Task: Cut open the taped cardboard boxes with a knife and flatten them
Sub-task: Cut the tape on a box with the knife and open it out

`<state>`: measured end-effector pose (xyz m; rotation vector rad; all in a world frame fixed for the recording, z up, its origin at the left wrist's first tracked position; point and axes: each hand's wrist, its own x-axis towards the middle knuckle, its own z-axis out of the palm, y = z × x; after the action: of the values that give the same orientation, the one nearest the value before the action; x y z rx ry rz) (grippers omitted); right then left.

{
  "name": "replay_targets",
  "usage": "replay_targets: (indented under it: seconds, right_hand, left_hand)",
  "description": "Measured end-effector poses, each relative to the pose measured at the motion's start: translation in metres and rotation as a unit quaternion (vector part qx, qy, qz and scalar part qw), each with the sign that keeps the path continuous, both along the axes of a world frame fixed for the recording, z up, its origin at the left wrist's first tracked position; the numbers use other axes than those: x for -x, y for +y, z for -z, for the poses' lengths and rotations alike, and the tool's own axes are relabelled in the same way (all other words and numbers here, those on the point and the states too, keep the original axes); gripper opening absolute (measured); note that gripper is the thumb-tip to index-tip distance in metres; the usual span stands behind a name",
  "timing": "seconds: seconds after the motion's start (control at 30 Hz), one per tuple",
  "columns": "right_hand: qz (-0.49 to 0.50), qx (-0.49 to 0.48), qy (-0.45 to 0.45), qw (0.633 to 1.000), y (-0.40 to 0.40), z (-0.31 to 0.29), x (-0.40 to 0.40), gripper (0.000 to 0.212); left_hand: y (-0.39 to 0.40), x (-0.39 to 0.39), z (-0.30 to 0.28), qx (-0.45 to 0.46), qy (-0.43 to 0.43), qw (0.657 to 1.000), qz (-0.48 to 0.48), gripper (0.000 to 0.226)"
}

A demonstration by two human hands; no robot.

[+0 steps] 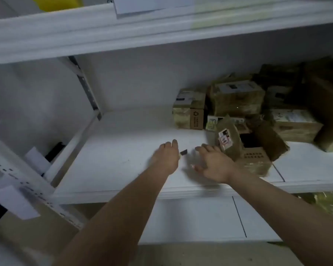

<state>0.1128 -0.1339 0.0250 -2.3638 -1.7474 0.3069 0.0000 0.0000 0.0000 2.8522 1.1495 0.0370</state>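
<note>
Both hands reach over a white shelf (123,150). The left hand (166,156) holds a small dark knife (183,152); the right hand (212,163), fingers spread, nears the taped cardboard boxes (236,100) piled at right. None appears flattened; cutting evidently remains.

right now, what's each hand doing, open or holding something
Left hand: grips a small dark-tipped tool, likely the knife, above the shelf.
Right hand: open, fingers spread, reaching toward the taped cardboard box, holding nothing.
</note>
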Motion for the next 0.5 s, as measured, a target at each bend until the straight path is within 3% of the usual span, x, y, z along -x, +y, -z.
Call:
replay_targets:
  seconds: [0.17, 0.37, 0.43, 0.5]
  right_hand:
    - [0.022, 0.012, 0.003, 1.000, 0.007, 0.013, 0.007, 0.062]
    - [0.057, 0.027, 0.055, 0.997, 0.007, 0.027, 0.015, 0.059]
    - [0.073, 0.032, 0.062, 0.995, 0.008, 0.027, 0.017, 0.055]
    - [0.091, 0.022, 0.087, 0.992, 0.011, 0.024, 0.015, 0.049]
  left_hand:
    - [0.011, 0.003, 0.016, 0.004, 0.044, 0.997, -0.061, 0.036]
    - [0.022, 0.011, 0.015, 0.150, -0.002, 0.984, -0.098, 0.025]
    - [0.019, 0.018, 0.012, 0.176, -0.037, 0.979, -0.099, 0.024]
    - [0.016, 0.022, 0.008, 0.259, -0.144, 0.949, -0.102, 0.009]
